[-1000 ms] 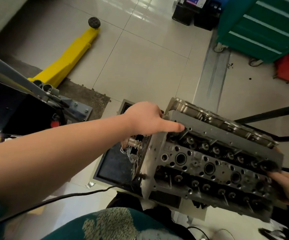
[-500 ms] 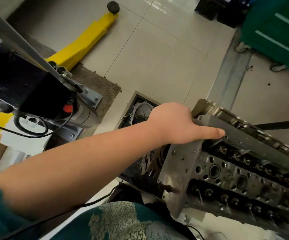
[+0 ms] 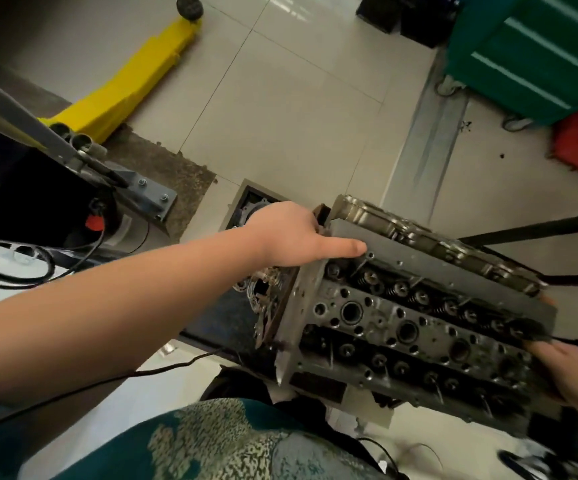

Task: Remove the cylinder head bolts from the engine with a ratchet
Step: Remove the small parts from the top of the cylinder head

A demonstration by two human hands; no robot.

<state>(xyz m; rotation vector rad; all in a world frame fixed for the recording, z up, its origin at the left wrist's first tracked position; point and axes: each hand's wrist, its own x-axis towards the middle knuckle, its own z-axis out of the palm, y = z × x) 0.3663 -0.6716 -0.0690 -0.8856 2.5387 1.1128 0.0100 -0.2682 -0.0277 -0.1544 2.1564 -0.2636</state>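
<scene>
Nearest us, a teal patterned shirt (image 3: 211,441) is filling the lower edge. Just beyond, we are holding the head (image 3: 415,327) up off the floor, valve springs and plug wells facing us, tilted down to the right. Our right hand (image 3: 571,372) is gripping its right end, fingers curled over the edge. Our left hand (image 3: 294,237) is grasping the far left corner — thumb lying flat along the top rail, fingers hidden behind. Below the head, a dark tray (image 3: 232,317) is sitting on the tiles. At left, a black machine (image 3: 28,199) is standing. Farther off, a yellow lift arm (image 3: 131,77) is lying on the floor — a green cabinet (image 3: 536,53) is standing at upper right.
</scene>
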